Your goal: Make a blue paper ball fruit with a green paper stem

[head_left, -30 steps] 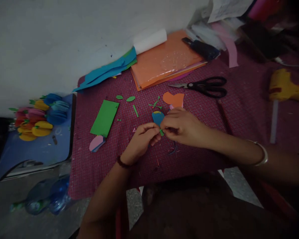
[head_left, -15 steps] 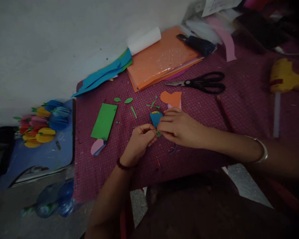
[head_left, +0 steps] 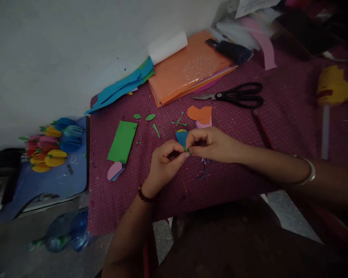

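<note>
Between the fingertips of both hands is a small green paper piece (head_left: 186, 150). My left hand (head_left: 168, 160) pinches it from the left, and my right hand (head_left: 210, 143) pinches it from the right. Just behind the fingers lies a blue paper cutout (head_left: 181, 136) with a yellow edge, partly covered by my right hand. An orange heart-shaped cutout (head_left: 201, 114) rests on pink paper beyond my right hand. Two green paper leaves (head_left: 150, 117), a thin green strip (head_left: 156, 131) and green scraps (head_left: 179, 119) are on the checked cloth to the left and behind.
Black-handled scissors (head_left: 237, 95) lie behind my right hand. A yellow glue gun (head_left: 332, 87) with its glue stick is far right. Orange sheets (head_left: 188, 69) and blue paper (head_left: 124, 83) are at the back. Left are a green rectangle (head_left: 122, 141) and colourful paper fruits (head_left: 56, 141) on a blue board.
My fingertips have come together and turned, so the green paper piece now shows between them. My right hand has shifted slightly upward. The view has moved a little.
</note>
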Motion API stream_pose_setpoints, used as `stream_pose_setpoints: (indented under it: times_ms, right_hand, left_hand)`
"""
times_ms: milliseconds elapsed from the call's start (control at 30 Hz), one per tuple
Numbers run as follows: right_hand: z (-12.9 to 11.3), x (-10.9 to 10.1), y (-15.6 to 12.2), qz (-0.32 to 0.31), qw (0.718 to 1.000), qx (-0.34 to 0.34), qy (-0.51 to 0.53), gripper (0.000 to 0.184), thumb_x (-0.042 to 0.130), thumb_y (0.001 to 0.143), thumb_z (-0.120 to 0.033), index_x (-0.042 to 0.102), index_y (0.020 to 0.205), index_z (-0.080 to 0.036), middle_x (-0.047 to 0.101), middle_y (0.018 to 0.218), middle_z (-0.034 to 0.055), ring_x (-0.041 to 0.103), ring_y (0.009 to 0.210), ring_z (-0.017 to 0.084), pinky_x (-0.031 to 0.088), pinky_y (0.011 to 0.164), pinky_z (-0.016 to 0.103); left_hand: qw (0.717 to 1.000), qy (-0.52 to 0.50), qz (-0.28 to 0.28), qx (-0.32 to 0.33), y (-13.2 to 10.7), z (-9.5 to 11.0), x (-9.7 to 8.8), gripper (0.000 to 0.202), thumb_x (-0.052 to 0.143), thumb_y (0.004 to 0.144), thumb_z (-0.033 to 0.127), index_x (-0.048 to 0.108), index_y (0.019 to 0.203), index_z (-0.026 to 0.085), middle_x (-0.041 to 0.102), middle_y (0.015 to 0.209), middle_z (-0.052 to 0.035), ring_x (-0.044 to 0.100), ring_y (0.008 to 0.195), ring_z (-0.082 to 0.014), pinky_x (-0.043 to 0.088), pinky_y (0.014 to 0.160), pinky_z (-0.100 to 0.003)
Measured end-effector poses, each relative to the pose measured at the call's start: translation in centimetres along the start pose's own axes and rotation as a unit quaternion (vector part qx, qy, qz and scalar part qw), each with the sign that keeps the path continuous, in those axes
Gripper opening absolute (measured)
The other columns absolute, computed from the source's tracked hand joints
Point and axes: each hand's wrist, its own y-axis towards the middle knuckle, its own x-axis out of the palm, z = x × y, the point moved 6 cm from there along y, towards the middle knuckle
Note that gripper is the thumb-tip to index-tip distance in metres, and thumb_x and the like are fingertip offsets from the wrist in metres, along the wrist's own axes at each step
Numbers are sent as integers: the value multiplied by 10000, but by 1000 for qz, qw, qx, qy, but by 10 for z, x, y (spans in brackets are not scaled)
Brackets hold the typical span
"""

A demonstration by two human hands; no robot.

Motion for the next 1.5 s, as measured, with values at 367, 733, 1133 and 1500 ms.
stream_pose_setpoints:
  times_ms: [367,733,1133,1500]
  right_hand:
    - [4,2,1,-60,998,0,-18,28,509,750,-182,520,726,-172,423,620,-53,372,549,72,279,518,218]
    - [-9,-6,-3,-19,969,-55,-239,101,476,730,-104,556,725,-166,542,661,-14,465,606,108,292,570,239]
    - [-6,-2,-1,5,1000,-7,-18,85,496,799,-202,547,737,-174,493,623,-41,452,567,85,339,544,225]
    - [-1,-1,-3,30,993,11,-115,132,492,843,-247,522,736,-177,476,625,-35,445,595,97,330,573,234]
  left_hand:
    - [988,118,15,95,-1,12,-1,82,645,816,203,589,765,173,581,692,27,528,617,-81,423,576,-201]
    - [858,444,-22,255,-10,23,14,88,527,888,179,575,816,160,612,792,-46,542,764,-166,469,711,-298]
    - [950,205,122,202,-11,23,-3,47,628,817,137,629,802,181,622,769,-8,576,726,-118,479,657,-252]
    - [970,200,96,99,-7,8,4,107,558,860,177,662,886,175,668,781,-23,581,702,-120,466,652,-261]
